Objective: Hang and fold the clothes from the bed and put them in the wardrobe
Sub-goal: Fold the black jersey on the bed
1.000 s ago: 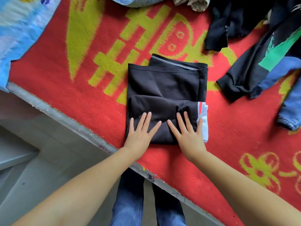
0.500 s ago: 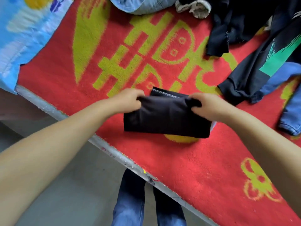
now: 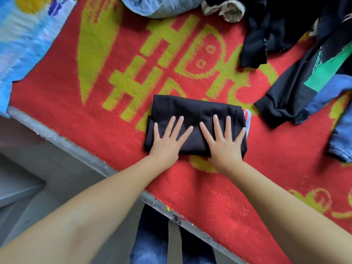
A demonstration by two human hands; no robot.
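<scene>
Folded over since before, black garment [image 3: 192,111] lies under both flat hands (left hand [image 3: 167,139], right hand [image 3: 223,141]).

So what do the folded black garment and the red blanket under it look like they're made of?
Folded black garment: a smooth, matte, thin fabric, probably a knit or jersey; it lies flat in soft creases under the left hand and right hand. Red blanket: thick, fuzzy pile, likely fleece or terry; its nubby texture shows clearly.
</scene>
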